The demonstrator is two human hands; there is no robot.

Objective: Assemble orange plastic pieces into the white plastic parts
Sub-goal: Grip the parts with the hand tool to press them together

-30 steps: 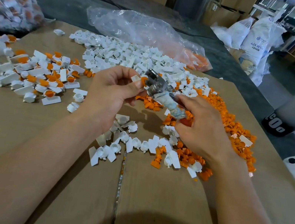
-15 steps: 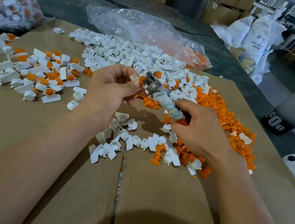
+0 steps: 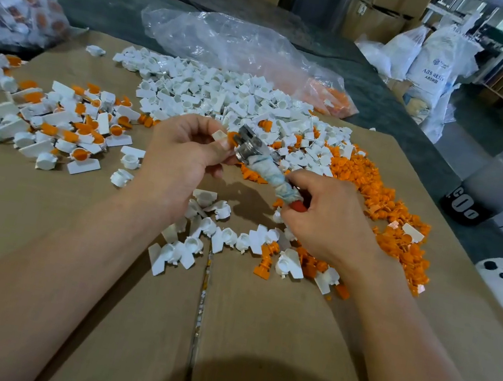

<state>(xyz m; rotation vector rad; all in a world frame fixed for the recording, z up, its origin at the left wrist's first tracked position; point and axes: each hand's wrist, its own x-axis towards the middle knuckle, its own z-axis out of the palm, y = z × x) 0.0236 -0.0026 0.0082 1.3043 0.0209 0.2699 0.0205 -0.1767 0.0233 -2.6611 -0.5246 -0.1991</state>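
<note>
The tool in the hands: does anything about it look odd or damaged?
The tool is bound in grubby, frayed cloth above its red handle, seemingly a makeshift wrap. The right hand grips it; the left hand pinches a white part at its metal head.

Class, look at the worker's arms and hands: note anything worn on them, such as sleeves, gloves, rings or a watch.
Nothing is worn. The left hand and right hand have no gloves, and no ring shows on the visible fingers. The left forearm and right forearm carry no sleeve, watch or band as far as the picture's edge.
</note>
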